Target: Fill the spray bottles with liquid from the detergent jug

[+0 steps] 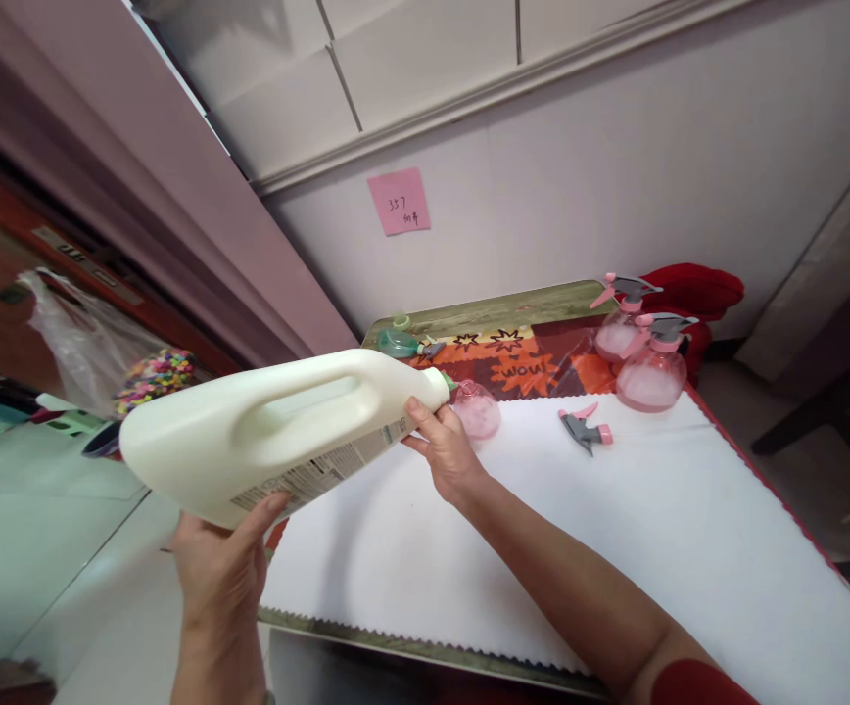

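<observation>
A large cream-white detergent jug (197, 421) with a moulded handle is held tilted on its side, its neck pointing right. My left hand (223, 563) supports its base from below, thumb on the printed label. My right hand (446, 446) grips it near the neck. The green spout sits at the mouth of a small round pink bottle (478, 411), which has no spray head on and stands on the white cloth; my right hand partly covers it. A grey and pink spray head (585, 428) lies on the cloth to the right.
Two pink spray bottles (651, 380) with heads on stand at the table's right back. A green spray bottle (398, 343) lies at the back left, near a small green ring (401, 321). A pink note (400, 202) is on the wall. A plastic bag (87, 338) hangs at left.
</observation>
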Tool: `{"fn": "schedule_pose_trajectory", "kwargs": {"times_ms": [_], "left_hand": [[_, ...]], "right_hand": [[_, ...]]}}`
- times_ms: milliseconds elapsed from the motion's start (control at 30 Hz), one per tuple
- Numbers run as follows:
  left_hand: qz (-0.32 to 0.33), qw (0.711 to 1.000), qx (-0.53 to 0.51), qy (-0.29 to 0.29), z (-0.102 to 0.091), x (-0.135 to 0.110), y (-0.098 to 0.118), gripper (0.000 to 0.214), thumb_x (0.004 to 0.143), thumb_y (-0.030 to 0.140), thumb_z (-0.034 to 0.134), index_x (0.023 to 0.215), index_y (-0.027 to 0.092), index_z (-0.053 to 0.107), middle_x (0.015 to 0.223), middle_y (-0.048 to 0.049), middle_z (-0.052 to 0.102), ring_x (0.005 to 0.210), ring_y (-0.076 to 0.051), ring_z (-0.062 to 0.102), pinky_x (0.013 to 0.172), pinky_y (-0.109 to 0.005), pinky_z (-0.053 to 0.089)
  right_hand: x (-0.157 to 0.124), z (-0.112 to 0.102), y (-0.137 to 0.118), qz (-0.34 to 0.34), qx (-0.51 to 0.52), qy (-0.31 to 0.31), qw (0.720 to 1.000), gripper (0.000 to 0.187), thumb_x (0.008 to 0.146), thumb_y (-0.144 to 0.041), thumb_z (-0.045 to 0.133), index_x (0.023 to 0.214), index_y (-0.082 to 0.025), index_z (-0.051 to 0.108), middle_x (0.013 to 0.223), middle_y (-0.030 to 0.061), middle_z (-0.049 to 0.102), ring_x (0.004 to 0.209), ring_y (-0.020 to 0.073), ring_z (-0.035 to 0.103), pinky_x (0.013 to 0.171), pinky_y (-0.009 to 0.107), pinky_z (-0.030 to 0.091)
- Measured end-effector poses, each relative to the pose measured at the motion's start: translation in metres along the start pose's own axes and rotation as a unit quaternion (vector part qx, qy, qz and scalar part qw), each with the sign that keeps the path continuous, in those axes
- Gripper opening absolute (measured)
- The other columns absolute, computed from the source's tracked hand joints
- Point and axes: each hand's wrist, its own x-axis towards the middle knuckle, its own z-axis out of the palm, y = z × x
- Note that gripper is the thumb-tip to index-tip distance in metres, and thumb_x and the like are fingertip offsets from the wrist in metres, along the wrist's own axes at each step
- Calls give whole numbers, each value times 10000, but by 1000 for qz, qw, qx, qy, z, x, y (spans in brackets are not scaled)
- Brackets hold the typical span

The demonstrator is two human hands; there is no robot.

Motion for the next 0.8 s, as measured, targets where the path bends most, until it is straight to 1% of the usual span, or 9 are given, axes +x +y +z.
{"fn": "schedule_pose_trajectory", "kwargs": {"times_ms": [167,300,500,600,700,800], "left_hand": [[-6,1000,6,-12,3,-1,2,559,494,189,968,1007,171,747,890,-45,776,836,-200,717,826,-317,619],[8,1000,12,-15,4,-1,1,519,505,216,963,978,178,755,882,-36,774,844,-206,723,859,-342,620],[25,1000,9,-11,6,0,-1,451,493,183,963,892,158,755,834,-20,767,795,-169,711,830,-285,617],[28,1000,5,-8,7,0,-1,431,489,172,963,862,157,750,812,-8,763,785,-160,703,787,-260,619],[25,1000,2,-7,7,0,-2,441,489,169,962,876,163,750,806,-3,763,780,-163,702,749,-258,623],[21,1000,0,-6,6,1,-3,486,489,165,964,929,170,758,810,0,764,767,-158,700,755,-256,620]], "right_hand": [[0,0,-3,-2,0,-4,1000,579,648,-491,892,1101,-198,681,1240,97,734,1106,250,680,915,416,583],[0,0,-4,-1,0,-4,1000,592,652,-492,889,1119,-198,676,1254,95,729,1118,247,676,922,411,580],[0,-1,-4,0,0,-3,1000,597,643,-507,899,1103,-202,671,1264,93,726,1142,258,669,929,416,578],[1,-1,-5,1,-1,-4,1000,587,641,-512,900,1090,-208,674,1258,87,728,1147,259,667,936,421,575],[1,-2,-4,1,1,-2,1000,589,634,-512,903,1084,-206,676,1251,86,728,1147,261,665,940,428,577],[2,-2,-2,3,1,-3,1000,622,633,-512,904,1118,-201,671,1259,91,722,1147,259,662,940,427,577]]}}
